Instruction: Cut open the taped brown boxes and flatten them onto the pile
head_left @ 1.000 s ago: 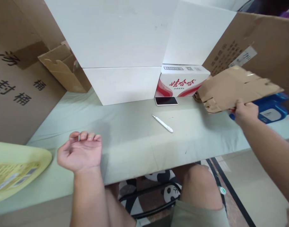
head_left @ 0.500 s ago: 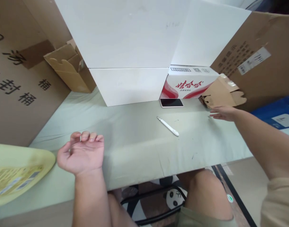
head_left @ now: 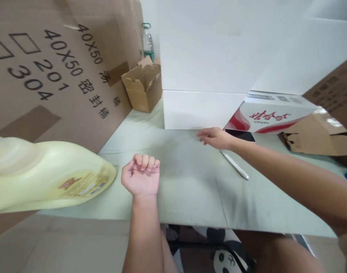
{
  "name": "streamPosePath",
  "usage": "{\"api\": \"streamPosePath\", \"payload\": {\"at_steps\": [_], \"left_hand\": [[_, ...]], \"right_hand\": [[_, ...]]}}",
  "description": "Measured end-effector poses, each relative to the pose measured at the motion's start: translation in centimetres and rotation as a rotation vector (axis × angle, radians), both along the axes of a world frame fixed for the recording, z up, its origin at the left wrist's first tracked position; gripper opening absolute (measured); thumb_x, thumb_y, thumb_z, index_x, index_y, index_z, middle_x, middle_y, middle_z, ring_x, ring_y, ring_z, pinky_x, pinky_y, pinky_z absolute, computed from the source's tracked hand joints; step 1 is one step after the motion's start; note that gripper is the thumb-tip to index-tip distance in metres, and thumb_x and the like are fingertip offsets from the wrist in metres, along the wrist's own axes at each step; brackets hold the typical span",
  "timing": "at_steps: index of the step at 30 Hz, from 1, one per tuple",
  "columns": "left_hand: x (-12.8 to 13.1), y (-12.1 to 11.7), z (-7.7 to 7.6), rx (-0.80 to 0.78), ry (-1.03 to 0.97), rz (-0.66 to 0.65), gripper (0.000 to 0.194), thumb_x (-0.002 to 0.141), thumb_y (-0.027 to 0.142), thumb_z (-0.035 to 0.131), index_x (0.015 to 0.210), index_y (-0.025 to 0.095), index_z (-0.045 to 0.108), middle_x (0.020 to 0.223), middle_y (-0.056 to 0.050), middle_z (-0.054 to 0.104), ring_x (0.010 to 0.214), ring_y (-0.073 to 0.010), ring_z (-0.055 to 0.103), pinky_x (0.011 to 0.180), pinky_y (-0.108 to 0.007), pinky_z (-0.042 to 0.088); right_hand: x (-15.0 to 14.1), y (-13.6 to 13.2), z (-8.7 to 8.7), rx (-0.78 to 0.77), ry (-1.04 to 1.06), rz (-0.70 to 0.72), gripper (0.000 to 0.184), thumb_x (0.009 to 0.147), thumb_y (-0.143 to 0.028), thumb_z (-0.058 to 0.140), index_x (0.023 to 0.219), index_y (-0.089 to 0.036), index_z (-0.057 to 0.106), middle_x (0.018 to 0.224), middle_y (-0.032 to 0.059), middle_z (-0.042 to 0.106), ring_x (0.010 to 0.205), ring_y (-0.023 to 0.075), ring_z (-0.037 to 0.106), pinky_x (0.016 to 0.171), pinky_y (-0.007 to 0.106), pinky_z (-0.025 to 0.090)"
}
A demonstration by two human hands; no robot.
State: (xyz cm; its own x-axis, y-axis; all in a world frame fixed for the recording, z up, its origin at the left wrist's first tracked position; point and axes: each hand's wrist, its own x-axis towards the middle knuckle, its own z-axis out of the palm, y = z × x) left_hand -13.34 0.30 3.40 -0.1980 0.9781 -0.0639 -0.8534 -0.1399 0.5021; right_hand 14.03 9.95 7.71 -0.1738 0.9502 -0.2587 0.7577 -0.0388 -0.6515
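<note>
My left hand (head_left: 141, 174) rests palm up over the green cloth. Its fingers are curled in together, and nothing shows in them. To its left lies a pale yellow jug-like bottle (head_left: 85, 170). My right hand (head_left: 214, 138) reaches across from the right, fingers stretched out and holding nothing, just in front of the large white box (head_left: 202, 110). Beside its wrist, partly covered by the arm, lies a black-screened phone (head_left: 241, 135). A slim white pen-like tool (head_left: 236, 165) lies on the cloth below the right forearm; its upper tip is close under the arm.
A small open cardboard box (head_left: 142, 89) stands at the back left, against a big printed carton (head_left: 85, 102). Behind it is a clear bottle with green liquid (head_left: 147, 43). At the right are a red-and-white box (head_left: 267, 113) and a folded cardboard piece (head_left: 318, 132).
My right hand has swept left from the cardboard piece to the front of the white box. The view has turned left. My left fingers are curled in more.
</note>
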Motion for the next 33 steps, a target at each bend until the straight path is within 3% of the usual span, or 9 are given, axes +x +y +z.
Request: {"api": "streamPosePath", "payload": {"at_steps": [5, 10, 13, 15, 18, 20, 25, 29, 33], "left_hand": [[-0.7, -0.5, 0.4, 0.015, -0.018, -0.037, 0.041, 0.078, 0.032, 0.06, 0.059, 0.02, 0.026, 0.054, 0.007, 0.014, 0.047, -0.0086, 0.018, 0.049, -0.024, 0.034], [-0.6, -0.9, 0.1, 0.096, 0.04, -0.252, 0.056, 0.083, 0.044, 0.063, 0.054, 0.019, 0.021, 0.048, 0.007, 0.011, 0.045, -0.0069, 0.013, 0.05, -0.027, 0.022], [-1.4, -1.0, -0.3, 0.11, 0.059, -0.338, 0.06, 0.085, 0.048, 0.063, 0.051, 0.019, 0.022, 0.045, 0.007, 0.011, 0.043, -0.0065, 0.014, 0.05, -0.029, 0.016], [-2.3, -1.0, -0.6, 0.126, 0.071, -0.369, 0.061, 0.086, 0.05, 0.063, 0.05, 0.019, 0.023, 0.044, 0.007, 0.011, 0.042, -0.0061, 0.013, 0.05, -0.03, 0.014], [-3.9, -1.0, -0.9, 0.143, 0.095, -0.378, 0.061, 0.087, 0.05, 0.063, 0.051, 0.02, 0.025, 0.044, 0.007, 0.011, 0.042, -0.0058, 0.013, 0.051, -0.03, 0.012], [-4.8, -1.1, -0.9, 0.141, 0.104, -0.355, 0.06, 0.087, 0.049, 0.063, 0.052, 0.019, 0.025, 0.045, 0.007, 0.012, 0.043, -0.0058, 0.013, 0.051, -0.03, 0.013], [-5.3, -1.2, -0.7, 0.06, 0.126, -0.201, 0.053, 0.083, 0.045, 0.063, 0.053, 0.02, 0.027, 0.048, 0.006, 0.016, 0.045, -0.007, 0.017, 0.05, -0.027, 0.019], [-4.0, -1.0, -1.3, -0.089, 0.192, 0.176, 0.036, 0.081, 0.04, 0.059, 0.057, 0.02, 0.04, 0.053, 0.006, 0.022, 0.048, -0.009, 0.022, 0.05, -0.026, 0.022], [-2.7, -0.7, -2.2, -0.233, 0.303, 0.546, 0.02, 0.079, 0.037, 0.058, 0.07, 0.021, 0.052, 0.066, 0.002, 0.042, 0.062, -0.0118, 0.042, 0.062, -0.026, 0.036]], "right_hand": [[-12.7, 4.5, 0.2, 0.219, 0.006, 0.266, 0.024, 0.098, -0.016, 0.054, 0.115, -0.018, 0.071, 0.104, 0.0037, 0.077, 0.084, 0.0152, 0.074, 0.087, 0.03, 0.06], [-22.3, 12.4, 0.5, 0.499, -0.024, 0.267, 0.034, 0.089, -0.001, 0.056, 0.118, -0.014, 0.068, 0.149, 0.0104, 0.057, 0.132, 0.0218, 0.062, 0.12, 0.035, 0.045], [-25.3, 17.9, 0.6, 0.568, -0.003, 0.074, 0.038, 0.086, -0.005, 0.064, 0.122, -0.017, 0.068, 0.167, 0.0098, 0.036, 0.145, 0.0243, 0.052, 0.131, 0.04, 0.032], [-26.0, 20.7, 0.4, 0.551, 0.0, -0.03, 0.03, 0.089, -0.015, 0.066, 0.118, -0.019, 0.07, 0.158, 0.009, 0.048, 0.142, 0.0241, 0.053, 0.132, 0.045, 0.027], [-25.8, 22.5, 0.1, 0.464, 0.068, -0.059, 0.017, 0.089, -0.032, 0.07, 0.105, -0.026, 0.073, 0.113, 0.0038, 0.074, 0.12, 0.0242, 0.063, 0.121, 0.048, 0.044], [-25.4, 21.7, 0.0, 0.459, 0.117, -0.061, 0.014, 0.088, -0.033, 0.071, 0.101, -0.027, 0.073, 0.095, 0.0003, 0.075, 0.109, 0.0215, 0.064, 0.112, 0.043, 0.05], [-24.5, 14.7, 0.8, 0.549, 0.117, -0.048, 0.013, 0.09, -0.012, 0.061, 0.097, -0.019, 0.069, 0.097, 0.0006, 0.073, 0.094, 0.0145, 0.063, 0.102, 0.032, 0.051], [-21.5, 7.2, 1.3, 0.581, 0.111, -0.04, 0.016, 0.097, -0.021, 0.06, 0.081, -0.021, 0.055, 0.087, -0.0002, 0.064, 0.083, 0.0126, 0.055, 0.091, 0.029, 0.049], [-14.6, -1.5, 1.1, 0.679, 0.182, -0.066, 0.036, 0.101, -0.04, 0.059, 0.073, -0.024, 0.043, 0.07, -0.0019, 0.05, 0.075, 0.0168, 0.053, 0.078, 0.033, 0.047]]}}
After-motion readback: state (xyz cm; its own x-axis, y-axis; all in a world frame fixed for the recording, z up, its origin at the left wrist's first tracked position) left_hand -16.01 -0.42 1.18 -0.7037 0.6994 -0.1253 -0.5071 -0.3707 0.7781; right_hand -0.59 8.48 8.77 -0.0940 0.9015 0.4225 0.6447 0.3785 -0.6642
